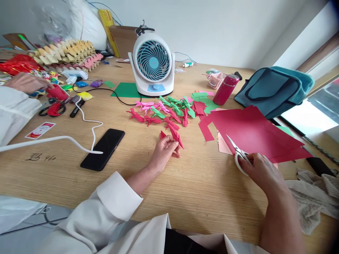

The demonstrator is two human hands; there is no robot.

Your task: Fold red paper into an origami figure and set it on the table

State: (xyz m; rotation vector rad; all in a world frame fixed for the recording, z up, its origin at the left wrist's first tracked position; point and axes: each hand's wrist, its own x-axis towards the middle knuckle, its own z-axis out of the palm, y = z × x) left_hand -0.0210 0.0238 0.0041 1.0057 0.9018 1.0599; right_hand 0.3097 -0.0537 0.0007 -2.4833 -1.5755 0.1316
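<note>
The left hand [168,146], thumb and fingers drawn together, pinches a pointed, folded red paper piece [179,140] at the middle of the wood-grained bench [201,190]. Toward the right edge, the right hand [261,171], palm down, curls around white-handled scissors [239,151], slim metal blades angled over smooth red paper sheets [254,132].

Tan wood-grain tabletop [201,204]: smooth, satin. White-handled scissors [238,151]: shiny, metal-bladed. Large red sheets [254,132]: matt paper. Red cylindrical bottle [225,90]: glossy from here. Blue boxy bag [275,95]: matt cloth.
</note>
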